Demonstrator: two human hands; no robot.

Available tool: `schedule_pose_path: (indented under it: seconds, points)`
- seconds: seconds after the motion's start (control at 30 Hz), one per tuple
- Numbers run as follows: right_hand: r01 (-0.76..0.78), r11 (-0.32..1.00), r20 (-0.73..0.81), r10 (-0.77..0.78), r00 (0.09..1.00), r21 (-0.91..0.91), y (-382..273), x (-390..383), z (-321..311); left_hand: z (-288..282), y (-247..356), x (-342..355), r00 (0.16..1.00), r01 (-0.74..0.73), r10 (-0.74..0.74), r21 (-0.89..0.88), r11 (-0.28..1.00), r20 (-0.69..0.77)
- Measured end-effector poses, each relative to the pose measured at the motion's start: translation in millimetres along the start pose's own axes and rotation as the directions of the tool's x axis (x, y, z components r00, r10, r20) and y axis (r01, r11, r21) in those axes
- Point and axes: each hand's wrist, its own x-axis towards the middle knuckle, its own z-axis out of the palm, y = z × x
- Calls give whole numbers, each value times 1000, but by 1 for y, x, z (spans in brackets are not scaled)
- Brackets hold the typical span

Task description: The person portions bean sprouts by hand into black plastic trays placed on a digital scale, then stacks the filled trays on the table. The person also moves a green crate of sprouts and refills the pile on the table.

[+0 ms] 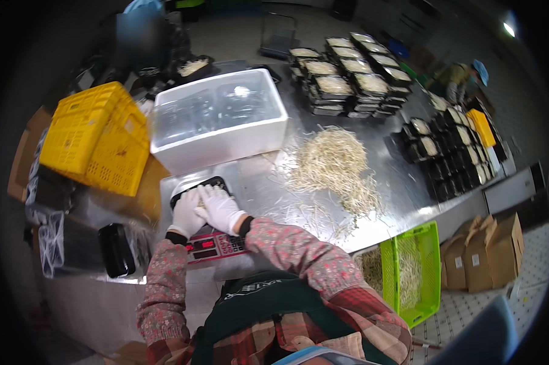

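Note:
Both my gloved hands rest over a black tray (pixel 216 182) on a scale with red buttons (pixel 203 246). My left hand (pixel 185 213) is at the tray's near left, its fingers stretched forward and partly covered by the other hand. My right hand (pixel 220 210) lies over the tray with fingers extended. What is under my fingers is mostly hidden. To the right lies a loose heap of pale sprouts (pixel 329 161); behind the scale stands a white foam box (pixel 217 143) with clear plastic inside.
Yellow crates (pixel 92 137) and a black tray (pixel 116 249) stand left. Stacks of filled trays (pixel 356 82) and more trays (pixel 448 152) are rear and right. A green crate (pixel 426 267) and brown bags (pixel 487 252) are low right. Two people (pixel 141 42) (pixel 460 85) work across the table.

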Motion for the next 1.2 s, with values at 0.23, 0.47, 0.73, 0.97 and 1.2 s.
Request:
schedule_pose_path:
  seconds: [0.23, 0.47, 0.73, 0.97, 1.2]
  points:
    - [312, 887, -235, -241, 942, 340, 26, -43, -57, -34, 24, 6, 999, 38, -38, -2, 999, 35]
    - [-298, 950, -17, 298, 954, -93, 221, -129, -99, -73, 88, -9, 911, 217, -315, -341, 914, -264]
    - [-296, 693, 35, 421, 907, -657, 372, -71, -124, -12, 187, -7, 927, 243, -360, -562, 791, -106]
    - [-219, 777, 227, 420, 878, -590, 398, -35, -125, 37, 228, -35, 886, 363, -463, -615, 700, -5]
    - [-430, 871, 89, 460, 883, -239, 389, -68, -186, 63, 251, -36, 860, 401, -508, -669, 625, 41]
